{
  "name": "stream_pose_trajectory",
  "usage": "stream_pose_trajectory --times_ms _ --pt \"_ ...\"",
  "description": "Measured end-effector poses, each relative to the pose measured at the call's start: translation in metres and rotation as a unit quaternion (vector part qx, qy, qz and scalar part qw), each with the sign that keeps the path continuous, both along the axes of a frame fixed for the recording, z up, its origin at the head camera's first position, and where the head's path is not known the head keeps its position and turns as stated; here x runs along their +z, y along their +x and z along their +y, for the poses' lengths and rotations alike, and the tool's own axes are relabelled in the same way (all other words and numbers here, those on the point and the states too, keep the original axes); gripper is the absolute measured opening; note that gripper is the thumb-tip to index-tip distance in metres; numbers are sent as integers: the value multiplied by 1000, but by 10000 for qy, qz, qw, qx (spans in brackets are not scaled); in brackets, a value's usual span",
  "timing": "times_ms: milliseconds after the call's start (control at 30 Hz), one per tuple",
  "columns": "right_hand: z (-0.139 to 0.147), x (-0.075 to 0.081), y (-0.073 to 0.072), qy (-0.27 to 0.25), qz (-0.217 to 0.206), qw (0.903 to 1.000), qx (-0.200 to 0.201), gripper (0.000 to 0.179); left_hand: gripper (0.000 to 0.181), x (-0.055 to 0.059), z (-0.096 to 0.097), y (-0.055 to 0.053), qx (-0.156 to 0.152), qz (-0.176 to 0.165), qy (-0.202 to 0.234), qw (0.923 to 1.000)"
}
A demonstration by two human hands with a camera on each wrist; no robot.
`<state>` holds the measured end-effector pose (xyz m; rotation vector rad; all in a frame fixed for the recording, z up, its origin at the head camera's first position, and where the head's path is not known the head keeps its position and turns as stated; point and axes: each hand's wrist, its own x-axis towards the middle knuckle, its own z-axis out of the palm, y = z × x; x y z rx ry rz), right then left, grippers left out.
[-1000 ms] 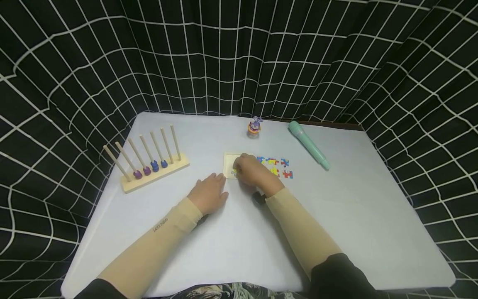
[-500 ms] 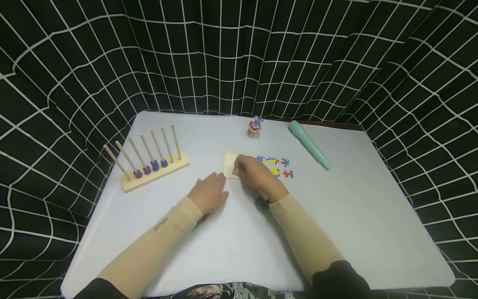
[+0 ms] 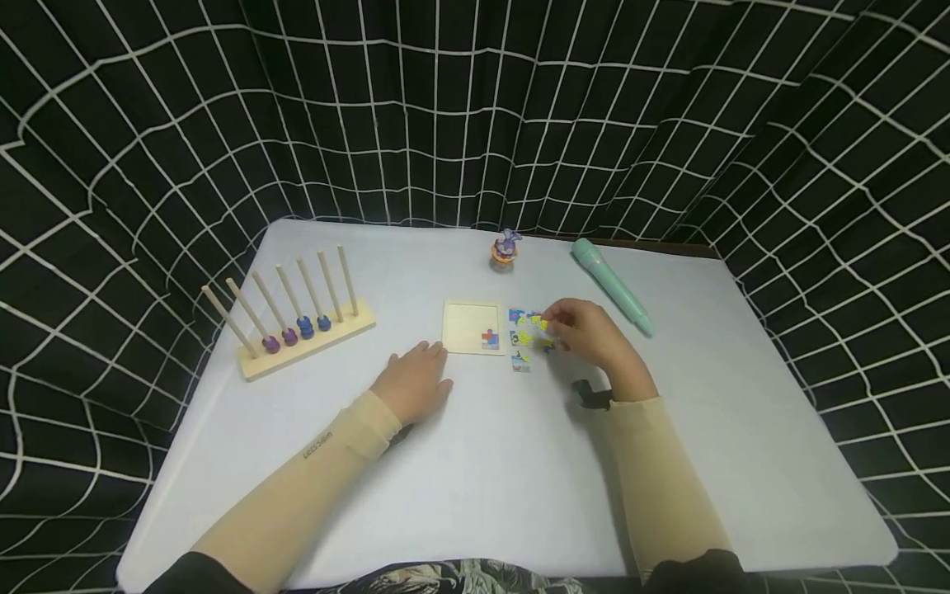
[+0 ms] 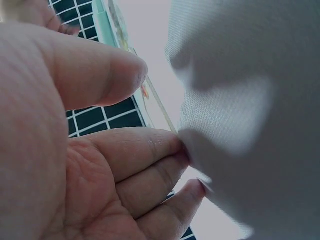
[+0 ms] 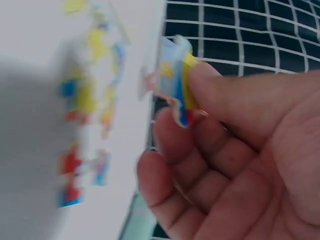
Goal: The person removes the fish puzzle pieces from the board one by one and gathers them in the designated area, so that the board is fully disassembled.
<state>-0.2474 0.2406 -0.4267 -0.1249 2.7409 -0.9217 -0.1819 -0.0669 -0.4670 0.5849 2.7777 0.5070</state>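
Observation:
A shallow wooden puzzle tray [image 3: 467,322] lies on the white table with a red and blue jigsaw piece [image 3: 490,339] in its lower right corner. My left hand [image 3: 414,384] rests flat on the table, its fingertips at the tray's lower left corner; the left wrist view shows its fingers [image 4: 145,150] loosely extended. Over the loose pieces right of the tray, my right hand [image 3: 586,334] pinches a puzzle piece [image 5: 177,80] between thumb and index finger. That piece is pale blue, yellow and dark blue. Several loose puzzle pieces [image 3: 520,361] lie beside the tray, some hidden under the right hand.
At the left stands a wooden peg rack [image 3: 308,341] with purple and blue beads. A small purple figurine [image 3: 505,249] stands behind the tray. A mint-green toy microphone [image 3: 612,287] lies at the back right. Black grid curtains [image 3: 460,115] surround the table.
My right hand has moved right from the tray to above the loose pieces, a puzzle piece in its fingers. The tray's corner piece has come into view. The left hand has stayed put.

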Motion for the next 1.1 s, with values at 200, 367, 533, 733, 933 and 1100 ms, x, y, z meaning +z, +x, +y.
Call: stream_pose_trajectory --times_ms 200,367,533,733,933,1100 --pt "16 -24 16 228 -418 9984 302 12 64 0 0 -1 -14 -8 -6 10000" --pt "14 -36 22 125 -361 9991 157 12 64 -2 1 -2 42 -38 -130 9999" --pt "8 -45 25 297 59 9995 102 9 64 -2 1 -1 54 -47 -136 9999" --pt "5 -50 27 571 601 9962 253 4 65 -4 1 -1 72 -26 -157 9998" --pt "-13 -43 23 520 785 9945 453 7 65 -3 0 0 48 -81 -122 9999" --pt "-44 -36 5 600 701 9915 921 29 64 -5 2 -2 66 -105 -119 9999"
